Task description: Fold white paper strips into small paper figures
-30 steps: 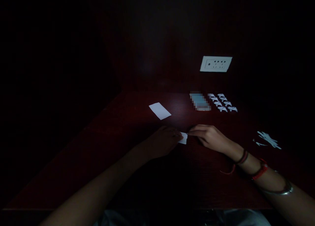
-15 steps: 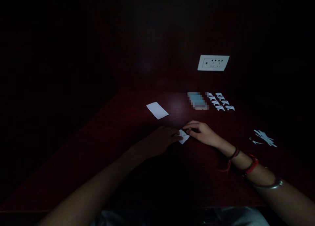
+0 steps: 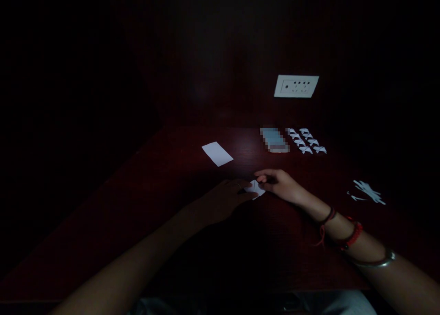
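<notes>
The paper (image 3: 257, 188) lies on the worktop (image 3: 192, 260), just between the two hands: to the right of the left hand (image 3: 223, 198) and to the left of the right hand (image 3: 283, 185), a little to the near side of that hand's index finger. Neither hand is clearly nearer, since both reach it.

The left hand is loosely spread, two fingers laid over the paper's left part, one farther and one nearer, with a strip of white between them. The right hand is half curled, its thumb at the paper's right far edge and its index finger stretched left beyond that edge; whether it pinches a layer, I cannot tell.

The paper is folded and looks about as wide as it is long, so no long axis stands out. It sits turned like a diamond, one corner toward the near side and another to the right; the left corner is under the fingers. A fold line shows near its far corner.

Beyond, to the left, a flat sheet (image 3: 217, 154) has its long axis running from far left to near right, well apart from both hands.
</notes>
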Available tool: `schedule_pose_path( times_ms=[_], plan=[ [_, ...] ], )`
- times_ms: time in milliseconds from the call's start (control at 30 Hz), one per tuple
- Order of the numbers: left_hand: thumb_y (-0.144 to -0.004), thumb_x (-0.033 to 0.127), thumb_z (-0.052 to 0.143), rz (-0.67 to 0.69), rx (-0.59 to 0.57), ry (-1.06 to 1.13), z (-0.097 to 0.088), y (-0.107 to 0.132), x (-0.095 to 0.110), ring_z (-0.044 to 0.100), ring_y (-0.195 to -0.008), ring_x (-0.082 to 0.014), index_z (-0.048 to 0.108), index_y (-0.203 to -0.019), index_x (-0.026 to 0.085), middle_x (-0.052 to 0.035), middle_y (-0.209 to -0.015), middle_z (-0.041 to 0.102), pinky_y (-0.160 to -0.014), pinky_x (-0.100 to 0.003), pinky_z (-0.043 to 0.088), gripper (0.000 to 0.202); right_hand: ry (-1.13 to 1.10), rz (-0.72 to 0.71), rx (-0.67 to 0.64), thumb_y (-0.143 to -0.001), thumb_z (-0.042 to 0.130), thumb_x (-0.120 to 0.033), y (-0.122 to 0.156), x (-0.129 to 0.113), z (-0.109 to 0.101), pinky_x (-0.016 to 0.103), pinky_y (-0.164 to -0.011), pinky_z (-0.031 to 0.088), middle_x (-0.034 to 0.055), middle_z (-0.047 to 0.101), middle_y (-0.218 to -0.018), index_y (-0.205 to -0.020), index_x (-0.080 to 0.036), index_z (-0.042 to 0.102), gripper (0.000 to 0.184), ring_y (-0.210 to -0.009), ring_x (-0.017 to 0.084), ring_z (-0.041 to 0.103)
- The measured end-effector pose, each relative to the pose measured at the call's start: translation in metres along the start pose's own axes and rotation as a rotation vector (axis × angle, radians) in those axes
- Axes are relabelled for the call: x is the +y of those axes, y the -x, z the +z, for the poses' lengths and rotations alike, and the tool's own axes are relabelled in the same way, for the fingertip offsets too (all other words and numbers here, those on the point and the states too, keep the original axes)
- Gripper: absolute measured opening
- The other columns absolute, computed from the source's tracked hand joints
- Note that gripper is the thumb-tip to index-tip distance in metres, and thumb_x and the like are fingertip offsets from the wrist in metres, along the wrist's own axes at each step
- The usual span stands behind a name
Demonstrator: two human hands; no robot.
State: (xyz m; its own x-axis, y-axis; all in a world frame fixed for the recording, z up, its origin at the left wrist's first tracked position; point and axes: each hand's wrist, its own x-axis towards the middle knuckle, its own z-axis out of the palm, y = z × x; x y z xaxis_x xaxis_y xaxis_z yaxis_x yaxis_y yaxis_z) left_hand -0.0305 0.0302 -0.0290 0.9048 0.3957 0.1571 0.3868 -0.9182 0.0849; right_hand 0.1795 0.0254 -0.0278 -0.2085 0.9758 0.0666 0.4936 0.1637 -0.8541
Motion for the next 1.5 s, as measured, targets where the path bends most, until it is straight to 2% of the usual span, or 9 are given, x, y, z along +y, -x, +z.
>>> schedule_pose_path(
  times_ms=[100,300,433,600,767,933,1167,1333,1500],
  plan=[
    [-0.079,0.009,0.037,-0.022,-0.017,0.004,-0.004,0.002,0.003,0.026,-0.12,-0.0211,0.033,-0.123,0.024,-0.0055,-0.13,0.031,-0.094,-0.039,0.026,0.046,-0.132,0.049,-0.056,-0.064,0.053,-0.006,0.0,0.0,0.001,0.028,-0.074,0.045,0.0032,0.059,-0.081,-0.099,-0.013,0.055,0.035,-0.072,0.011,0.054],
    [-0.078,0.007,0.038,-0.039,-0.038,-0.013,-0.007,-0.001,0.007,0.028,-0.118,-0.021,0.023,-0.128,0.026,-0.005,-0.13,0.031,-0.093,-0.039,0.026,0.055,-0.174,0.093,0.002,-0.062,0.054,-0.004,0.0,-0.005,0.002,0.028,-0.074,0.045,0.004,0.058,-0.084,-0.098,-0.013,0.055,0.037,-0.074,0.01,0.053],
    [-0.079,0.01,0.039,-0.05,-0.052,-0.024,-0.007,-0.004,0.007,0.028,-0.118,-0.0227,0.028,-0.126,0.027,-0.0051,-0.13,0.032,-0.092,-0.039,0.027,0.051,-0.264,0.166,-0.06,-0.064,0.05,-0.001,0.002,-0.014,0.001,0.029,-0.075,0.045,0.0035,0.058,-0.081,-0.099,-0.013,0.053,0.037,-0.073,0.01,0.055],
    [-0.079,0.011,0.04,-0.04,-0.033,-0.011,-0.007,-0.006,0.007,0.028,-0.118,-0.0224,0.029,-0.125,0.027,-0.0061,-0.129,0.032,-0.091,-0.039,0.028,0.05,-0.212,0.147,-0.007,-0.062,0.052,-0.001,0.002,-0.015,0.001,0.028,-0.076,0.044,0.0045,0.057,-0.085,-0.099,-0.012,0.052,0.039,-0.077,0.011,0.053],
    [-0.077,0.008,0.04,-0.037,-0.021,0.0,-0.006,-0.005,0.006,0.029,-0.117,-0.022,0.029,-0.125,0.028,-0.0052,-0.128,0.033,-0.091,-0.039,0.029,0.053,-0.306,0.186,-0.063,-0.065,0.05,-0.001,0.003,-0.017,0.001,0.029,-0.074,0.046,0.0034,0.058,-0.083,-0.098,-0.015,0.051,0.036,-0.073,0.01,0.055],
    [-0.077,0.006,0.04,-0.049,-0.015,0.013,-0.006,-0.006,0.007,0.029,-0.118,-0.0227,0.033,-0.124,0.026,-0.0067,-0.129,0.033,-0.091,-0.04,0.03,0.051,-0.345,0.211,-0.012,-0.062,0.05,0.002,0.003,-0.019,0.001,0.028,-0.077,0.045,0.0046,0.057,-0.086,-0.095,-0.014,0.051,0.037,-0.076,0.011,0.055],
    [-0.077,0.007,0.04,-0.045,-0.007,0.031,-0.005,-0.006,0.007,0.03,-0.117,-0.0222,0.032,-0.124,0.027,-0.0057,-0.129,0.033,-0.091,-0.041,0.029,0.051,-0.385,0.215,-0.081,-0.064,0.049,0.0,0.003,-0.021,0.0,0.029,-0.074,0.046,0.0039,0.058,-0.083,-0.094,-0.015,0.049,0.033,-0.073,0.011,0.056],
    [-0.076,0.007,0.042,-0.066,-0.025,0.012,-0.007,-0.006,0.008,0.03,-0.117,-0.0224,0.032,-0.124,0.027,-0.0049,-0.129,0.033,-0.091,-0.041,0.029,0.052,-0.307,0.168,-0.026,-0.062,0.051,0.0,0.002,-0.018,0.001,0.027,-0.074,0.045,0.0039,0.056,-0.085,-0.095,-0.014,0.049,0.036,-0.074,0.01,0.054],
    [-0.079,0.009,0.04,-0.052,-0.018,0.01,-0.005,-0.006,0.007,0.032,-0.116,-0.0228,0.034,-0.123,0.026,-0.0056,-0.128,0.034,-0.09,-0.041,0.03,0.048,-0.341,0.174,-0.079,-0.063,0.05,-0.001,0.001,-0.015,-0.001,0.028,-0.071,0.046,0.0038,0.057,-0.083,-0.097,-0.015,0.048,0.037,-0.072,0.01,0.055]
  ],
)
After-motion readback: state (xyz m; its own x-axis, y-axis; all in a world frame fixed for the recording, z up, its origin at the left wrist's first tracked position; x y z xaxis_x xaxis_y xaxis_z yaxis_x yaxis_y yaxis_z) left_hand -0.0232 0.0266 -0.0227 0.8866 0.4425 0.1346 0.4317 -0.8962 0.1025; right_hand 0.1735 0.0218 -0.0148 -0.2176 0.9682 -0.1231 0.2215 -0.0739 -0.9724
